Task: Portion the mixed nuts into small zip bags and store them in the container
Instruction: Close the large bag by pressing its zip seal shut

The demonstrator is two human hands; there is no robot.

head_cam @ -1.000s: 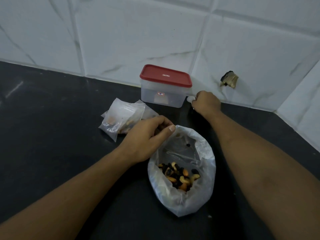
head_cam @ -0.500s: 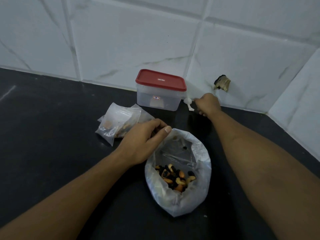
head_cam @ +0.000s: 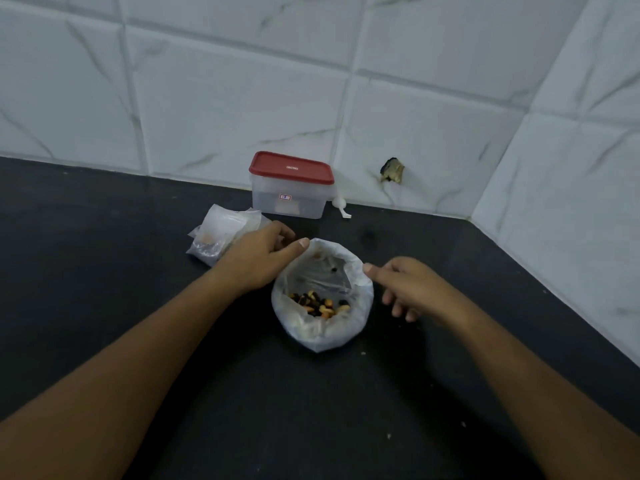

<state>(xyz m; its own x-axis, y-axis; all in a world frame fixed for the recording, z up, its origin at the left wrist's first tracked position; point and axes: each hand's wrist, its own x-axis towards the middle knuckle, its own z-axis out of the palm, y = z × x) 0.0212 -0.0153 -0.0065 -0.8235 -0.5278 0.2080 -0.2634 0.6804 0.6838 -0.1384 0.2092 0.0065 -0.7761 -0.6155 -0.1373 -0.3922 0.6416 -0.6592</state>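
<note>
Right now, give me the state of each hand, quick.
Left hand: pinches the rim of the nut bag.
Right hand: open, fingers loosely curled, thumb at the bag's rim, holding nothing.

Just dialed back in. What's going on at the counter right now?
A person is working at the open bag of mixed nuts on the dark counter. The left hand pinches the bag's far-left rim. The right hand touches the right rim with its thumb, fingers relaxed. The small zip bags lie piled to the left. The red-lidded container stands shut by the wall, with a small white object beside it.
</note>
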